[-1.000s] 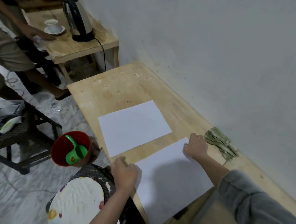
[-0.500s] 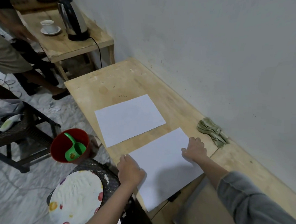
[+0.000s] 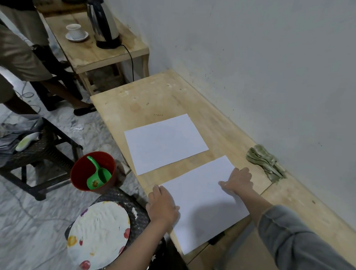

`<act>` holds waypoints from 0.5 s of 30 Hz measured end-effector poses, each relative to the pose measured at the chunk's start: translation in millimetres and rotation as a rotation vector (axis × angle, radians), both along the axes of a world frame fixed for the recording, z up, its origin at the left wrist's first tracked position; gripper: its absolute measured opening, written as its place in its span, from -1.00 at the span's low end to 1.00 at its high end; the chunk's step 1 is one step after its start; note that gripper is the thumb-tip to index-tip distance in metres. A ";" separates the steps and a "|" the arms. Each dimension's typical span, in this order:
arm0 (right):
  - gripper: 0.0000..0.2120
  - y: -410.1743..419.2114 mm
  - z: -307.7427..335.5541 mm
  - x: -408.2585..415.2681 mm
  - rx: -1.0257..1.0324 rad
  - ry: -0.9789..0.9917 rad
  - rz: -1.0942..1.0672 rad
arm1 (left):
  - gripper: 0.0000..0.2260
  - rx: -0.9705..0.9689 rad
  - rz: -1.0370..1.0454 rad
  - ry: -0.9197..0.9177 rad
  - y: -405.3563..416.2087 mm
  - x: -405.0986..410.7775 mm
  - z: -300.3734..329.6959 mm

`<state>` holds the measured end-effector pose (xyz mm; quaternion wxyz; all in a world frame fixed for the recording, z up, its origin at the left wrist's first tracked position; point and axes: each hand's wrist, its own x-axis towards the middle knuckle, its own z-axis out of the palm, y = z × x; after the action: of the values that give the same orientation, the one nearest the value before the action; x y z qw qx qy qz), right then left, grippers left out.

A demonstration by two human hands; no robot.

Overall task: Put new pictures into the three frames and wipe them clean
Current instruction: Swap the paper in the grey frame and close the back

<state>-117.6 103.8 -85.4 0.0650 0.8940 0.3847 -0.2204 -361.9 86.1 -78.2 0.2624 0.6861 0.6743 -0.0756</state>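
Both hands flat on near sheet (image 3: 202, 206), grip released: left hand (image 3: 162, 205) presses left edge, right hand (image 3: 238, 180) presses far right corner, fingers straight. Sheet lies on table (image 3: 164, 97), near end overhanging edge. Second sheet (image 3: 165, 143) flat just beyond, apart. Crumpled green cloth (image 3: 265, 162) near wall, right of hands. Red bucket (image 3: 92, 171) with green scoop (image 3: 98, 176) on floor
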 end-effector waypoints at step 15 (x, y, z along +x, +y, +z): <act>-0.27 -5.1 3.2 2.4 0.106 0.080 -0.039 | -0.26 0.039 -0.064 0.084 -1.4 1.7 -1.9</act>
<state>-115.2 98.7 -82.2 -0.0020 0.8941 0.3805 -0.2363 -360.3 84.7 -80.1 0.2179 0.7085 0.6638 -0.0997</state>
